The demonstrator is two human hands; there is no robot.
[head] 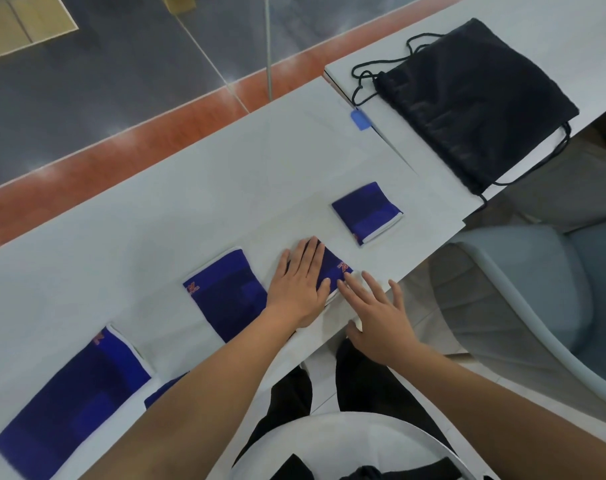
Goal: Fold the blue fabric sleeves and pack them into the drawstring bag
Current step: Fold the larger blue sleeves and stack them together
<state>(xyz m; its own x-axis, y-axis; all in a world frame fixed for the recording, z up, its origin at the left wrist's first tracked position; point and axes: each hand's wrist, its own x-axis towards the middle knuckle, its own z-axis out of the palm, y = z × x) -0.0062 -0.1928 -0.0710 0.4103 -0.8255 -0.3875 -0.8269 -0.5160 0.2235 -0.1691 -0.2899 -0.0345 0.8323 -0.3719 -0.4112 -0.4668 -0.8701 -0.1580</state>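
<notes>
Several blue fabric sleeves with white edging lie on the white table (225, 188). My left hand (299, 284) presses flat on a folded sleeve (334, 268) near the table's front edge. Beside it, my right hand (377, 315) rests with fingers spread, its fingertips touching that sleeve's white edge. A folded sleeve (367, 213) lies just beyond, towards the bag. An unfolded sleeve (228, 292) lies left of my left hand, and a longer one (73, 407) sits at the near left. The black drawstring bag (474, 102) lies flat at the far right, cords loose.
A piece of blue tape (360, 120) marks the seam between two table tops. A light grey chair (536, 306) stands to the right of the table. Beyond the table's far edge the floor is grey with an orange stripe (138, 140).
</notes>
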